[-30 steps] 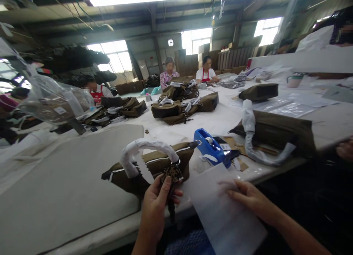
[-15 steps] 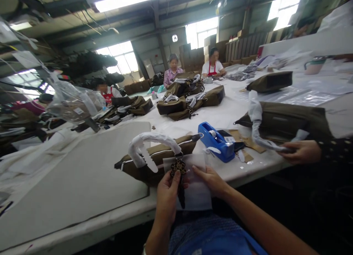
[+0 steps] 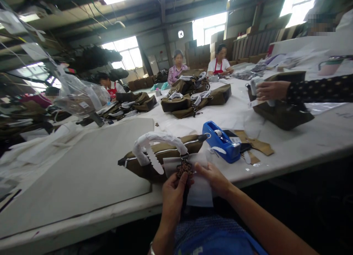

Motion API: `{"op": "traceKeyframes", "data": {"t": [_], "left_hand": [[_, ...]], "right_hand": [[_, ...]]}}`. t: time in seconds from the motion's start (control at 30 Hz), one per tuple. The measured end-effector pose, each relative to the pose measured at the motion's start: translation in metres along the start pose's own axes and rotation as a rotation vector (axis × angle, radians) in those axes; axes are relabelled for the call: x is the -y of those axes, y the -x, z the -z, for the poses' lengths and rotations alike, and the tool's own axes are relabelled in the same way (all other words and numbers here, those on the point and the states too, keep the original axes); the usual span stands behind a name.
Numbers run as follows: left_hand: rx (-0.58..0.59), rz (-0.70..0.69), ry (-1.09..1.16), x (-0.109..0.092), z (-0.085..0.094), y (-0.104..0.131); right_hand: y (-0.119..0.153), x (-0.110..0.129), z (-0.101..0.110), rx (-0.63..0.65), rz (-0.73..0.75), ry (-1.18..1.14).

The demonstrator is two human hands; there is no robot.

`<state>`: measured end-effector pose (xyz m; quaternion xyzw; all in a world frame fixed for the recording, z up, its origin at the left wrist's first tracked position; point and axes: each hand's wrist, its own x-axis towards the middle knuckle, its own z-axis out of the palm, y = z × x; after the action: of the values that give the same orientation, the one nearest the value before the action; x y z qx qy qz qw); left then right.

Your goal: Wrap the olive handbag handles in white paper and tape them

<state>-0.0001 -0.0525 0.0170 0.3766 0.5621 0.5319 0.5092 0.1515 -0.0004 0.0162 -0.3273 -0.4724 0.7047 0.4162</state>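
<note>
An olive handbag [image 3: 165, 148] lies at the table's front edge, its handle [image 3: 157, 137] wrapped in white paper. A dark, patterned flower-shaped charm [image 3: 184, 168] hangs from a ring at the handle's end. My left hand [image 3: 175, 190] pinches the charm between thumb and fingers. Behind the charm is a thin white sheet [image 3: 200, 194]. My right hand [image 3: 212, 178] grips that sheet near its right edge, thumb on top, close beside the charm.
A blue tape dispenser [image 3: 222, 143] stands right of the bag, beside brown card pieces [image 3: 260, 144]. A co-worker's hand [image 3: 271, 90] holds another olive bag [image 3: 284, 113] at right. More bags [image 3: 198, 100] are heaped mid-table; a grey board [image 3: 91, 166] lies left. Several people sit farther back.
The co-worker's hand has moved up and away, and the bag there is now turned. My hands stay at the charm and sheet, with the charm's face tilted differently. The view has shifted slightly.
</note>
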Motion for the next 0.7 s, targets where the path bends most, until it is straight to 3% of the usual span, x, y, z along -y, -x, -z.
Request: {"op": "traceKeyframes", "data": {"t": [0.1, 0.17, 0.27, 0.33, 0.37, 0.43, 0.57, 0.7], "left_hand": [[0.017, -0.067, -0.099, 0.004, 0.003, 0.003], [0.011, -0.129, -0.197, 0.007, 0.010, 0.007], [-0.204, -0.237, -0.340, 0.009, 0.028, 0.015], [-0.388, -0.276, -0.335, 0.007, 0.039, 0.017], [-0.423, -0.271, -0.298, 0.005, 0.043, 0.017], [-0.323, -0.193, -0.169, -0.001, 0.046, 0.015], [0.056, 0.013, 0.080, -0.016, 0.033, 0.010], [0.093, 0.066, 0.094, -0.022, 0.013, 0.004]], "right_hand": [[0.001, 0.010, -0.006, -0.094, 0.162, 0.239], [0.001, 0.013, -0.009, -0.102, 0.179, 0.263], [0.000, 0.017, -0.009, -0.048, 0.139, 0.214], [-0.001, 0.019, -0.006, -0.003, 0.102, 0.186], [-0.002, 0.021, -0.005, 0.014, 0.085, 0.177], [-0.002, 0.024, -0.002, 0.035, 0.065, 0.167], [-0.002, 0.029, -0.001, 0.087, 0.059, 0.148], [-0.003, 0.026, -0.002, 0.060, 0.079, 0.192]]}}
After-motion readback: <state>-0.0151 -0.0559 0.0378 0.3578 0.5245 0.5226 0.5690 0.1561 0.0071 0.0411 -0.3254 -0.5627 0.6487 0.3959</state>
